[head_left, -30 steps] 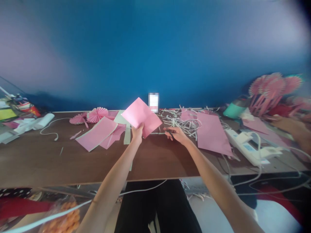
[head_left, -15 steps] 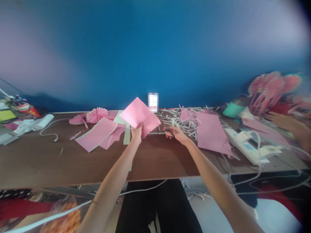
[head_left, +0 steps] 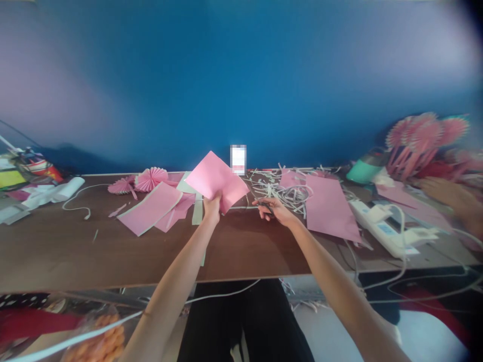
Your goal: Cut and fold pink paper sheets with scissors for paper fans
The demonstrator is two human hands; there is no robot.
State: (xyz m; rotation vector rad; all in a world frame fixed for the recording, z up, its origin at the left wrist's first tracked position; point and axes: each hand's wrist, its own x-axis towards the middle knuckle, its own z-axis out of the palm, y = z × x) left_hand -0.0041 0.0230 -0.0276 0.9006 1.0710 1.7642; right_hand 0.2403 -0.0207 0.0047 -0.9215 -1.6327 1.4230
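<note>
A pink sheet of paper (head_left: 215, 176) is pinched along its lower edge by my left hand (head_left: 212, 207), thumb on top, and it stands tilted above the table. To its right, my right hand (head_left: 276, 210) is closed around dark-handled scissors (head_left: 266, 205); their blades are hard to make out. The scissors and the paper are apart. Behind my right hand lies a tangle of thin white paper strips (head_left: 290, 193). A large pink sheet (head_left: 330, 206) rests on the table just right of them.
Pink sheets (head_left: 150, 207) and pleated rosettes (head_left: 151, 179) lie to the left. A power strip (head_left: 381, 229) with cables sits right, near a green container (head_left: 364, 167) and several rosettes on strips (head_left: 426, 136). Another person's hand (head_left: 439, 191) is at far right. A phone-like screen (head_left: 238, 160) leans at the wall.
The pink sheet in my left hand has shifted very slightly left. My right hand has turned a little with the scissors. The rest looks the same.
</note>
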